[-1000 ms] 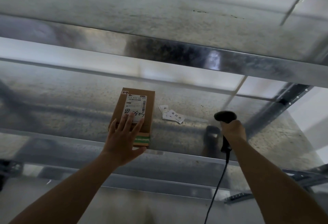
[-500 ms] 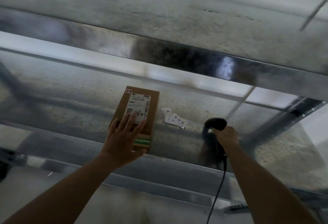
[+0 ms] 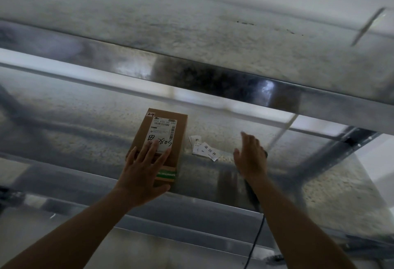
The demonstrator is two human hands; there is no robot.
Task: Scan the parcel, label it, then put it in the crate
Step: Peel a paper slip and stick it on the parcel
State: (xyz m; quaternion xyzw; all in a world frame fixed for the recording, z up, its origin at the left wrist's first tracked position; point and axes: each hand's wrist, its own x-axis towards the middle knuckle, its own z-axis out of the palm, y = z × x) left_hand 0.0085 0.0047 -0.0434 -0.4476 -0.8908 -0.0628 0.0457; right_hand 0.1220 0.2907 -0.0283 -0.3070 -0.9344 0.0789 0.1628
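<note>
My right hand [image 3: 251, 158] has let go of the black handheld barcode scanner [image 3: 252, 194], which I was gripping by the handle with its head raised a second ago. The hand is now spread, fingers loose and lifted, blurred with motion, and has shifted left toward the small white paper labels [image 3: 204, 150] on the galvanised metal shelf [image 3: 319, 183]. The scanner has dropped out of the grip; only its dark handle and black cable [image 3: 257, 239] show beneath my wrist.

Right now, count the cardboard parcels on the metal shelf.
1. The parcel lies flat on the shelf, under the left hand, left of loose paper slips. Others may sit outside the view.
</note>
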